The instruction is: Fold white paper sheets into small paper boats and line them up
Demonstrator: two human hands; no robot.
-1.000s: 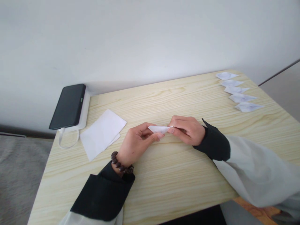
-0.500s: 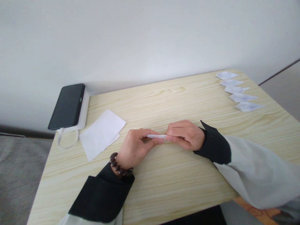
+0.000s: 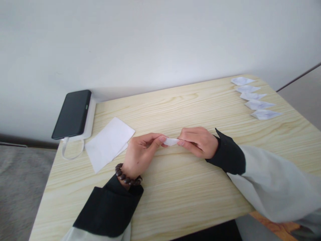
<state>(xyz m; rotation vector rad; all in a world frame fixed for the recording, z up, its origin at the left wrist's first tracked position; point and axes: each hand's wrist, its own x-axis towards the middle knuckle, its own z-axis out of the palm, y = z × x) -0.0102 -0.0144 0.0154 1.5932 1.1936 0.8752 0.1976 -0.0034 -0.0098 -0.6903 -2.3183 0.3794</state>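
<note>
Folded paper is held at opposite ends by the left hand and right hand, fingers pinched closed. Five paper shapes are noted farther right.

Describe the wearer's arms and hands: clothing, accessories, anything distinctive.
Both sleeves are loose and pale grey, ending in wide black cuffs. The right cuff has a pointed corner sticking up. Left hand: ungloved, with a bracelet of round dark-brown beads at the wrist. Right hand: ungloved, no bracelet visible.
</note>
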